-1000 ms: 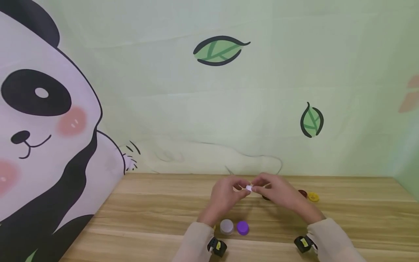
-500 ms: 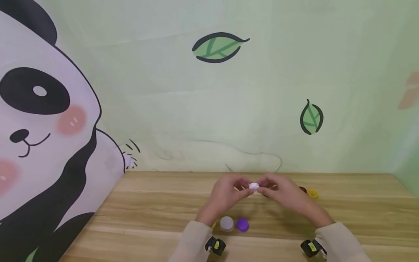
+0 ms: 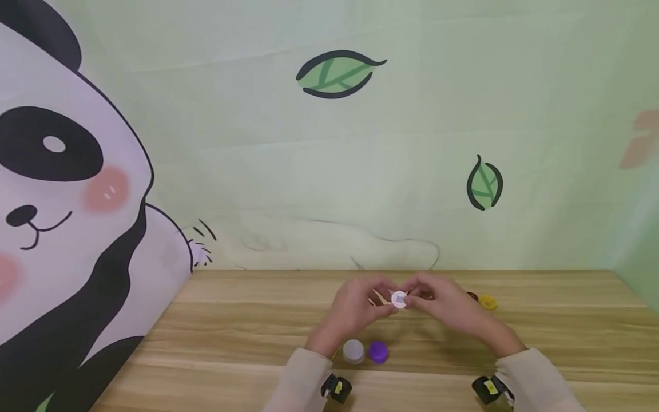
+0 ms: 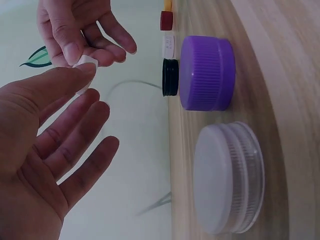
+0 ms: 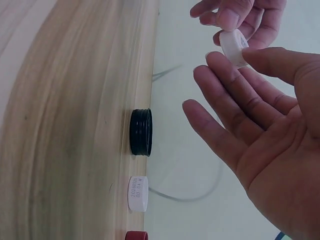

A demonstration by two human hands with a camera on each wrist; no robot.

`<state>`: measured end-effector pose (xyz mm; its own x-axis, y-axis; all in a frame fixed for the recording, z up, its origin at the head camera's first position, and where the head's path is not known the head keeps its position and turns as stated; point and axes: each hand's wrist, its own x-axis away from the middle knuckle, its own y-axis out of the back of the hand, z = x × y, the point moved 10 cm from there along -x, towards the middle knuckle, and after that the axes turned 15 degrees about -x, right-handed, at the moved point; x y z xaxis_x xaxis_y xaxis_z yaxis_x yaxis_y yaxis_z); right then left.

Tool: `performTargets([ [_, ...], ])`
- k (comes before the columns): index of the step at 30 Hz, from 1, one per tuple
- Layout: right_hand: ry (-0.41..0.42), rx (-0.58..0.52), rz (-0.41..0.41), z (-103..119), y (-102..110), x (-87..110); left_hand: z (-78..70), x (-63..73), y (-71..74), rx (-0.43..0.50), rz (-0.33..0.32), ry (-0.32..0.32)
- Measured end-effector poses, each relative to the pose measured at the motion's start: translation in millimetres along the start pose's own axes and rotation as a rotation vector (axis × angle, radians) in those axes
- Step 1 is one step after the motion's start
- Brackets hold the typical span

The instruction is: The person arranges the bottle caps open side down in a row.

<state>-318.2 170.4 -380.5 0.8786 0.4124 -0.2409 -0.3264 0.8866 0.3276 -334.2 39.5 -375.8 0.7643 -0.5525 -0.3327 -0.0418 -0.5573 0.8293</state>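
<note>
A person's left hand (image 3: 357, 303) and right hand (image 3: 448, 303) pinch one white cap (image 3: 399, 299) between them, above a wooden table (image 3: 231, 343) and before a pale green backdrop (image 3: 257, 143). In both, thumb and fingertips grip the cap while the spare fingers fan out loosely. My head view gives me the cap's round face and its grey-blue mark; my left wrist view shows it largely covered by the left thumb, and my right wrist view adds its white side wall.

The wrist views also bring me two caps that the right hand masks in the head view: a black cap (image 5: 141, 132) and a printed cap (image 5: 138, 194), white, with small dark characters on its side. I cannot see into the black cap. Nearer the person, a clear cap (image 3: 353, 351) and a purple cap (image 3: 378, 352) stand side by side with their tops up, so their insides are hidden from me. A red cap (image 3: 472, 296), partly blocked by the right hand, sits just beside a yellow cap (image 3: 488, 302). A cartoon panda (image 3: 72, 194) fills the backdrop's left side.
</note>
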Motion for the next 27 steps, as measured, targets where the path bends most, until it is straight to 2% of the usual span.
performTargets([
  [7, 0.019, -0.007, 0.06, 2, -5, 0.0, 2.1, 2.1, 0.3, -0.031, 0.008, 0.015],
  [16, -0.061, 0.016, 0.134, -1, -10, 6.6, 3.5, 7.1, -8.4, -0.023, 0.089, 0.023],
  [20, -0.079, 0.014, 0.159, -2, -14, 7.6, 5.2, 8.5, -14.1, 0.006, 0.14, 0.027],
  [27, -0.135, 0.01, 0.239, -14, -24, 8.7, 7.8, 13.3, -29.1, 0.062, 0.268, 0.029],
])
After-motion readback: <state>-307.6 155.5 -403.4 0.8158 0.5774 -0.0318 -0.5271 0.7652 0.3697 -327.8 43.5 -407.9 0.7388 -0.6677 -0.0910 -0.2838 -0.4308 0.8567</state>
